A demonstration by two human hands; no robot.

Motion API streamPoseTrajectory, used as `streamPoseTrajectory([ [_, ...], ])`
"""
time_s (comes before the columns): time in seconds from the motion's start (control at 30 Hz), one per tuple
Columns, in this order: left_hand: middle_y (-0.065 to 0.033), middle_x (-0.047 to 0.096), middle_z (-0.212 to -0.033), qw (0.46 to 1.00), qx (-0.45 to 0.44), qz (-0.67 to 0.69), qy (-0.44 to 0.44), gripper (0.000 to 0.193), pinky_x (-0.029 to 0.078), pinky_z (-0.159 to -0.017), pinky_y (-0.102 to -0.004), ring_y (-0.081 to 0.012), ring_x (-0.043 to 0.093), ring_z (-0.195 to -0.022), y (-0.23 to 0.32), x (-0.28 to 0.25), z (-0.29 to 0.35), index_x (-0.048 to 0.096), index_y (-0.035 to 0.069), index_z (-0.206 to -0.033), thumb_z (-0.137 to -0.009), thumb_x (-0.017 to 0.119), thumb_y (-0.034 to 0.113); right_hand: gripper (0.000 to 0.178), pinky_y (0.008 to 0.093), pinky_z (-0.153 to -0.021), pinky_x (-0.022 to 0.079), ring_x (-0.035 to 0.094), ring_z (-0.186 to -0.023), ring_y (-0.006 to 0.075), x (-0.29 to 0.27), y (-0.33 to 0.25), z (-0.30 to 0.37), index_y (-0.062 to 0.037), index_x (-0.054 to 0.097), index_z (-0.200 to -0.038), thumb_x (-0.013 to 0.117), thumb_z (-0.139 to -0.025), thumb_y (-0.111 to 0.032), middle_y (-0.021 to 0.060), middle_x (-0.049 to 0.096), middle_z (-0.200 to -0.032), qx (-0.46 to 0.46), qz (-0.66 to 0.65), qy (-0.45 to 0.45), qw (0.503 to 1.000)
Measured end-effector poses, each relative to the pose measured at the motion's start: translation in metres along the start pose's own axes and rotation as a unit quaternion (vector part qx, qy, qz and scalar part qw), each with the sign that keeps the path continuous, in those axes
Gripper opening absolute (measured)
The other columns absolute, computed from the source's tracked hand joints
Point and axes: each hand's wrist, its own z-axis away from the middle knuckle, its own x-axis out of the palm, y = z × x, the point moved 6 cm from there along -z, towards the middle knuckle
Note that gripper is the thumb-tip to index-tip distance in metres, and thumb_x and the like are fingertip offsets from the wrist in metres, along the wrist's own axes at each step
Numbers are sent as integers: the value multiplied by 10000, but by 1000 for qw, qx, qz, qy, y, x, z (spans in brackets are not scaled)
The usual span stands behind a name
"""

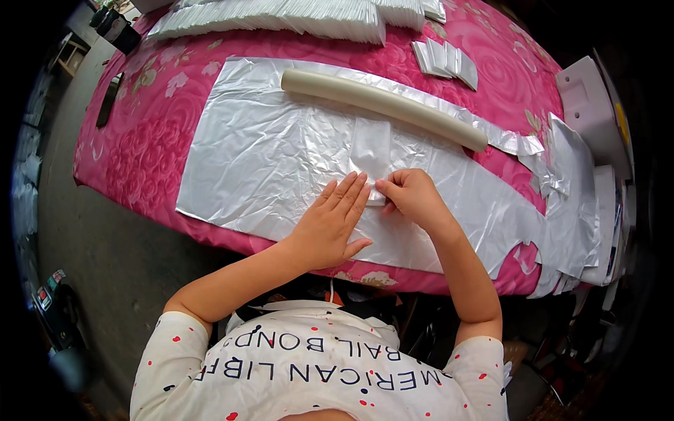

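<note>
Sheets of thin, whitish plastic film (239, 140) lie layered and wrinkled across the table in front of me. On them rests a narrow folded piece of film (372, 144). My left hand (326, 228) lies flat, its fingers stretched together over the film beside that piece's near end and its thumb apart. Close by on the right, my right hand (415, 200) pinches the near edge of the folded piece between thumb and fingers. Beyond both hands, a long beige tube (382, 109) lies slantwise on the sheets.
A long row of folded film packets (281, 22) lines the far side of the pink flowered tablecloth (147, 140). A smaller group of packets (446, 62) sits at far right. Loose film (572, 203) hangs near a white box (593, 105). A phone (109, 99) and dark bottle (116, 31) stay left.
</note>
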Motion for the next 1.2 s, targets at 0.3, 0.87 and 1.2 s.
streamPoseTrajectory([
  [0.3,-227,208,-1465,998,-43,-33,-18,840,129,-1117,-436,-334,163,-1381,-2,11,2,243,-66,-1386,-809,547,464,459,349,-791,465,598,-939,257,7,-14,36,-9,552,-1126,723,-719,-136,146,627,-959,-266,200,245,911],
  [0.87,-115,598,-974,997,47,-16,59,226,491,-832,-325,-250,586,-959,-13,-17,-14,592,-26,-904,-688,580,38,374,359,-919,436,525,-1108,288,-3,-22,11,-18,613,-1075,552,-715,61,102,600,-1160,-430,229,95,868],
  [1.2,-116,559,-1211,984,169,43,45,566,344,-1032,-425,-234,546,-1114,7,-22,24,546,25,-1155,-695,716,306,331,348,-814,482,561,-931,260,23,2,57,-48,652,-959,643,-635,20,57,626,-1034,-505,251,115,818],
])
